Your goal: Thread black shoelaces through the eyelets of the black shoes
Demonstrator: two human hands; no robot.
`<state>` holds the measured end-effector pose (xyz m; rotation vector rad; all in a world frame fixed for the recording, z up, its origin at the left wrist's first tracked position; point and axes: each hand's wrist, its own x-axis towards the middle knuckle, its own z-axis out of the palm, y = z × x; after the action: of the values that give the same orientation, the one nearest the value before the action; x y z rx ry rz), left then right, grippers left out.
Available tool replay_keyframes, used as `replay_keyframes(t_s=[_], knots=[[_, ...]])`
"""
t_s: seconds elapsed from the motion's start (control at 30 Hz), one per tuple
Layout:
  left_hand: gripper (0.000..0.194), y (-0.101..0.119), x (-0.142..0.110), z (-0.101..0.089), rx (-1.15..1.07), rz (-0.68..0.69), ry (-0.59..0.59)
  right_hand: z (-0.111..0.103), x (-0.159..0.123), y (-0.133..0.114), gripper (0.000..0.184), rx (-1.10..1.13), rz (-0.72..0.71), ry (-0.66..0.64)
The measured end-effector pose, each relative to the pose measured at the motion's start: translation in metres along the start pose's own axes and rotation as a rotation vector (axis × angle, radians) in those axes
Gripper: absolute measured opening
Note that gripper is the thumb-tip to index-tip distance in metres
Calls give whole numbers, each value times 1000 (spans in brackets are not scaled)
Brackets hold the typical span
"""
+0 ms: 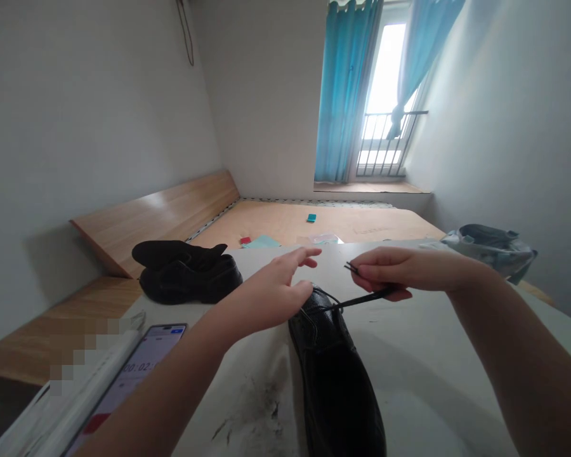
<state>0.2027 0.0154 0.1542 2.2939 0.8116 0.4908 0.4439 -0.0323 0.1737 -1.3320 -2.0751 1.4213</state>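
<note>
A black leather shoe (335, 368) lies on the white table, its opening toward me and its laced part farther off. My right hand (390, 270) is closed on a black shoelace (356, 300), which runs taut from the shoe out to the right. Short lace ends stick out beyond the pinched fingers. My left hand (288, 279) hovers at the laced part on the left, fingers stretched and apart, the thumb close to the shoe. Whether that thumb touches the lace, I cannot tell.
Another black shoe (190, 279) with a dark insole-like piece on top stands at the left. A phone (137, 368) showing a timer lies at the near left. Behind the white table (433, 368) is a wooden bed board (361, 222). A bag (490, 247) sits at the right.
</note>
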Motion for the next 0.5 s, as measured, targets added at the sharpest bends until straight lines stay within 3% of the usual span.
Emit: replay_keyframes(t_s=[0.1,0.17,0.23,0.33,0.5], knots=[[74,-3,-2,3,165,-54,-333,12,-9,-17,38,236,-327,105],[86,-5,-1,8,226,-69,-464,27,-11,-30,37,362,-511,126],[88,-7,1,15,216,-52,-461,42,-9,-39,37,430,-619,58],[67,-6,3,25,177,-52,-387,55,-4,-45,38,477,-653,-35],[43,-7,1,35,192,-37,-298,63,0,-47,38,576,-691,13]])
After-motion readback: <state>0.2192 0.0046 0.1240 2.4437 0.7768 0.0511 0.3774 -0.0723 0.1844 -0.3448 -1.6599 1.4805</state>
